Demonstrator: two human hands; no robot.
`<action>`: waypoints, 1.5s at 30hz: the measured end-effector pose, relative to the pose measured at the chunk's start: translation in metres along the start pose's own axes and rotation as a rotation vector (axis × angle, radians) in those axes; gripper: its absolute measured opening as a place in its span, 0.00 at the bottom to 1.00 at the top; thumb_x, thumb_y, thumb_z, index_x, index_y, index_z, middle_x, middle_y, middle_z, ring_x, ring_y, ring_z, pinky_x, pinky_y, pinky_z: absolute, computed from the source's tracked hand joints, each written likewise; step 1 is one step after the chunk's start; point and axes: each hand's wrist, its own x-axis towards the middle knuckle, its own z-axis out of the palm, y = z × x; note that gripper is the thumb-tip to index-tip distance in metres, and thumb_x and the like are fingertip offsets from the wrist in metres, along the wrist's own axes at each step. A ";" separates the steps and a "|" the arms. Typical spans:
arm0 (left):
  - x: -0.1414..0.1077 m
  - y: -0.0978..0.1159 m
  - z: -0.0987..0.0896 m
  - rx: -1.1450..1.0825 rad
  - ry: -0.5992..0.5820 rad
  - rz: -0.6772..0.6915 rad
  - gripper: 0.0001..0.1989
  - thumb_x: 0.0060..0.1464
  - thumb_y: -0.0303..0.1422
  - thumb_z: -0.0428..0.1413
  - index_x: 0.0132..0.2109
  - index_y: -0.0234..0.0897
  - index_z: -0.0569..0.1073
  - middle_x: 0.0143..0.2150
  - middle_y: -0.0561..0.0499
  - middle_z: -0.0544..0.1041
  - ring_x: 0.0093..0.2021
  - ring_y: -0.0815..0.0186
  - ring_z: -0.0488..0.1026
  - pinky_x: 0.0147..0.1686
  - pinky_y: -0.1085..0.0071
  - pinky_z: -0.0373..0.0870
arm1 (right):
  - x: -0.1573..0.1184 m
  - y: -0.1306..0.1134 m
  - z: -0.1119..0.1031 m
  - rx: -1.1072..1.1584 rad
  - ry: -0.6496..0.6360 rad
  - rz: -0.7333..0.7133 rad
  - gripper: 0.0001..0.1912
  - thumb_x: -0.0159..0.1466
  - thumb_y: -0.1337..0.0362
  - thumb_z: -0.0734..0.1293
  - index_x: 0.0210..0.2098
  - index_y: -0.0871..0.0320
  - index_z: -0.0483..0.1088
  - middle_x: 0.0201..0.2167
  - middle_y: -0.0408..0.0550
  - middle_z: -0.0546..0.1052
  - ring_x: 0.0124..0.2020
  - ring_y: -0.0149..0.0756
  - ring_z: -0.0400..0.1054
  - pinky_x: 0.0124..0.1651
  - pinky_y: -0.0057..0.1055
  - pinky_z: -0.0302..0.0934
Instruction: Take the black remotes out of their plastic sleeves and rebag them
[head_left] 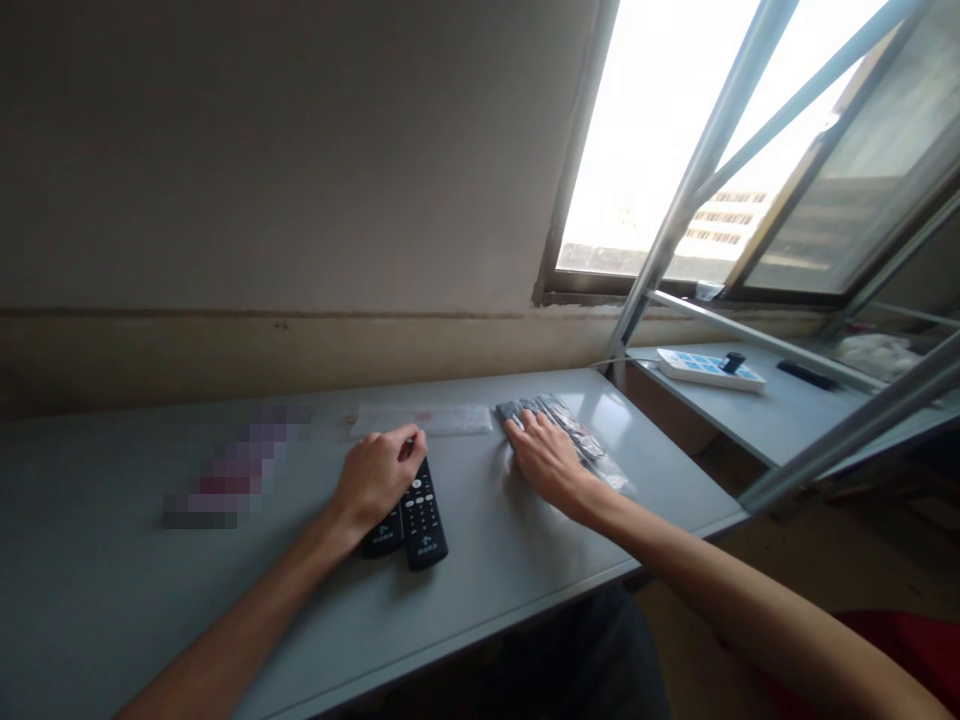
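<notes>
Two black remote controls, the right one (425, 525) and the left one (383, 536), lie side by side on the grey table (517, 560). Over their upper ends is my left hand (379, 475), its fingers curled together; whatever they may grip is hidden. My right hand (546, 455) rests with spread fingers on dark items in clear plastic wrapping (570, 425) at the table's right part. Between and beyond the hands lies a flat clear plastic bag (457, 419) near the wall.
A blurred purple and red item (236, 468) lies at the left. Metal bed-frame poles (679, 215) rise at the right, beside a second table (724, 410) bearing a white power strip (705, 371) and a dark object (807, 375). A window is behind.
</notes>
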 end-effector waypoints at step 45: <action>0.002 -0.029 0.018 0.101 0.029 0.176 0.09 0.64 0.27 0.51 0.40 0.41 0.75 0.39 0.49 0.80 0.44 0.59 0.76 0.47 0.64 0.70 | 0.064 -0.074 0.040 0.353 0.079 -0.080 0.28 0.77 0.59 0.56 0.73 0.59 0.59 0.74 0.64 0.59 0.74 0.53 0.54 0.71 0.50 0.50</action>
